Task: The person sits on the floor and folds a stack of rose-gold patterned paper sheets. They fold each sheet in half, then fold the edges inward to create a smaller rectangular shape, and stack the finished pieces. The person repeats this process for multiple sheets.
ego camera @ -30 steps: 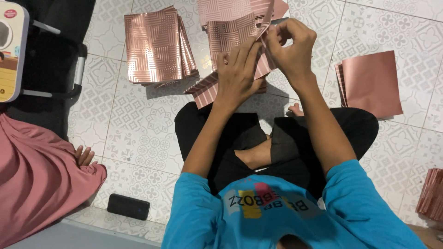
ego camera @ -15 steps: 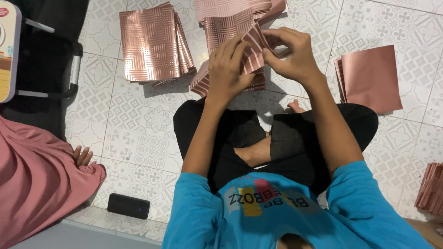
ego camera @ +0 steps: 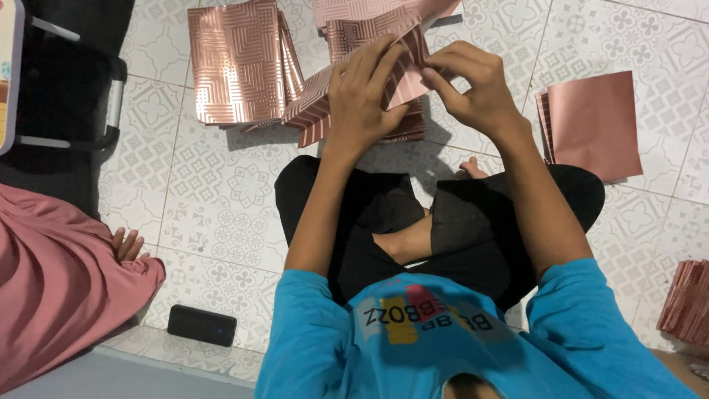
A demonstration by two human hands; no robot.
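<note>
The left hand (ego camera: 362, 96) lies with fingers spread and slightly curled over a shiny rose-gold patterned paper sheet (ego camera: 402, 70), pressing it from the near side, thumb tucked beneath. The right hand (ego camera: 473, 92) pinches the same sheet at its right edge, fingertips (ego camera: 432, 74) closed on a folded flap. The sheet is held just above the floor in front of the person's crossed legs, over a low heap of similar striped rose-gold sheets (ego camera: 314, 118) that lies on the white patterned floor tiles (ego camera: 221, 192).

Just left of that heap sits a neat stack of rose-gold sheets with a maze-like line pattern (ego camera: 236, 63). Well to the right lies a stack of plain matte pink sheets (ego camera: 591, 122), and at the far right edge another pile of pinkish sheets (ego camera: 687, 303) is partly cut off.

The person wears a blue T-shirt (ego camera: 310, 355) and black trousers (ego camera: 473, 229). To the left, another person in a pink garment (ego camera: 59, 288) rests a hand (ego camera: 127, 244) on the tiles, and a small black rectangular device (ego camera: 201, 325) lies near them.
</note>
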